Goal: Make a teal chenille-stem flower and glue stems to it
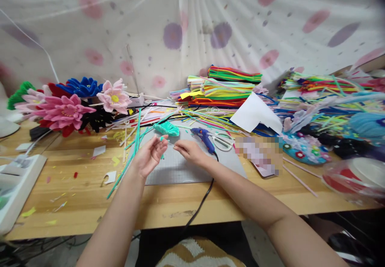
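My left hand [147,156] is half curled, palm up, with a small teal piece of pipe cleaner [161,138] at its fingertips. From that piece a thin wire-like strand [171,143] runs across to my right hand [191,151], whose thumb and fingers pinch its end. Both hands are above a grey mat [192,174]. Just beyond them lies a gathered teal pipe-cleaner shape [167,129]. A blue glue gun [206,138] rests to the right of my right hand, beside white-handled scissors [223,142]. Long teal pipe cleaners [136,150] stretch along the mat's left side.
Pipe-cleaner flowers [67,108] crowd the back left. Stacked pipe-cleaner bundles [225,88] and a white sheet [255,114] are at the back. A power strip [24,191] lies left; a plastic-wrapped container [355,176] sits right. The glue gun's black cord [201,205] crosses the table's front edge.
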The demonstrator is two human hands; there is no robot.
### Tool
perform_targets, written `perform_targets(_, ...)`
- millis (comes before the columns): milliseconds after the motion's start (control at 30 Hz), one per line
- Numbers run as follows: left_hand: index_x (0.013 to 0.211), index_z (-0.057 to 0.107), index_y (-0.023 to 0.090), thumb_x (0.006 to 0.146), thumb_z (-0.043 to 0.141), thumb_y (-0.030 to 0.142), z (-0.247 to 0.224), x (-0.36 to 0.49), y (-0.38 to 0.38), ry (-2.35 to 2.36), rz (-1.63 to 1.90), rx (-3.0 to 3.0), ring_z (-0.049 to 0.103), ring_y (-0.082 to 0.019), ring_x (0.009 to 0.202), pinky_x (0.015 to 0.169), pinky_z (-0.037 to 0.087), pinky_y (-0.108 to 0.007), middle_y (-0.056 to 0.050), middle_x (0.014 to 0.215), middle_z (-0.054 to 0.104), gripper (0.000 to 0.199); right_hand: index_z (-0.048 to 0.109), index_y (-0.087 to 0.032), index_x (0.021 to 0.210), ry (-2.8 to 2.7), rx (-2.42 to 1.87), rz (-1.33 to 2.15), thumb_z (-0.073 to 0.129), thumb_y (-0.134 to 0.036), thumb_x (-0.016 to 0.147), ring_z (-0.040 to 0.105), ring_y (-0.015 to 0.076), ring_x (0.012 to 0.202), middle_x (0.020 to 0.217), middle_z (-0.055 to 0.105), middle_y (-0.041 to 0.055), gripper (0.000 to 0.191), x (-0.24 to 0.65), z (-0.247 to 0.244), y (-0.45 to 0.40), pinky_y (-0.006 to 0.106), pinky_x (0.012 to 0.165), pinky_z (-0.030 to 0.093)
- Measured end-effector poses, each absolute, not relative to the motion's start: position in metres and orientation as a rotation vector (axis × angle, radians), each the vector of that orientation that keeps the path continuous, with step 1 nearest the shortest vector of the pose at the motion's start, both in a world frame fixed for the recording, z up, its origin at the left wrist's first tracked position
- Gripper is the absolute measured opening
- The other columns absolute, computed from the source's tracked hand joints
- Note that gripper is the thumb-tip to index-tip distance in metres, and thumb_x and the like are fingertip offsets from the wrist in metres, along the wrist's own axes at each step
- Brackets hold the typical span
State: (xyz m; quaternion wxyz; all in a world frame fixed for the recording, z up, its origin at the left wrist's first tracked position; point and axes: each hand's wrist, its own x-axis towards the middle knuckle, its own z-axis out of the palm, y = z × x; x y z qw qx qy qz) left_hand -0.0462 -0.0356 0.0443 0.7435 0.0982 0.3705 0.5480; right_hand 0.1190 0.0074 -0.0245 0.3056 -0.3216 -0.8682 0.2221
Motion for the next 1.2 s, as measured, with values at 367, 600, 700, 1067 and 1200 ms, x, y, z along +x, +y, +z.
perform_targets(367,0.080,0.068,0.008,0.069,0.063,0.010,0.064,-0.030,-0.054,0.931,1.114,0.895,0.064,-0.017,0.050,0.050,0.052,-0.023,-0.006,0.056,0.064,0.012,0.061,-0.018,0.096,-2.148,-0.800,0.565,0.038,-0.022,0.087,0.053,0.0158,0.081,0.084,0.062,0.0063,0.026,0.108,-0.028,0.015,0.029,0.074,0.040)
perform_targets(600,0.073,0.070,0.013,0.065,0.063,0.004,0.049,-0.027,-0.047,1.071,1.270,0.986,0.059,-0.010,0.049,0.051,0.051,-0.016,-0.001,0.052,0.062,0.014,0.064,-0.016,0.086,-2.082,-0.937,0.481,0.040,-0.026,0.088,0.052,0.0152,0.075,0.078,0.063,0.0068,0.026,0.105,-0.036,0.010,0.026,0.069,0.039)
perform_targets(700,0.074,0.070,0.011,0.066,0.064,0.008,0.043,-0.028,-0.044,1.104,1.342,0.998,0.059,-0.010,0.050,0.052,0.053,-0.019,-0.002,0.054,0.062,0.010,0.065,-0.016,0.086,-2.108,-0.953,0.435,0.042,-0.027,0.088,0.053,0.0155,0.075,0.079,0.064,0.0073,0.025,0.107,-0.035,0.009,0.027,0.069,0.038)
perform_targets(1067,0.098,0.060,0.014,0.058,0.074,0.029,0.036,-0.038,-0.038,1.115,1.302,0.956,0.062,-0.014,0.056,0.053,0.054,-0.027,0.002,0.062,0.060,0.045,0.066,-0.018,0.089,-2.151,-1.033,0.386,0.043,-0.028,0.088,0.056,0.0145,0.076,0.083,0.067,0.0060,0.025,0.111,-0.034,0.004,0.026,0.070,0.039)
perform_targets(1200,0.089,0.061,0.013,0.068,0.064,0.041,0.026,-0.049,-0.037,1.158,1.329,0.910,0.061,-0.013,0.057,0.052,0.053,-0.025,0.000,0.063,0.058,0.035,0.067,-0.018,0.088,-2.214,-1.134,0.294,0.041,-0.029,0.089,0.056,0.0152,0.076,0.080,0.067,0.0056,0.027,0.109,-0.034,-0.003,0.027,0.068,0.037)
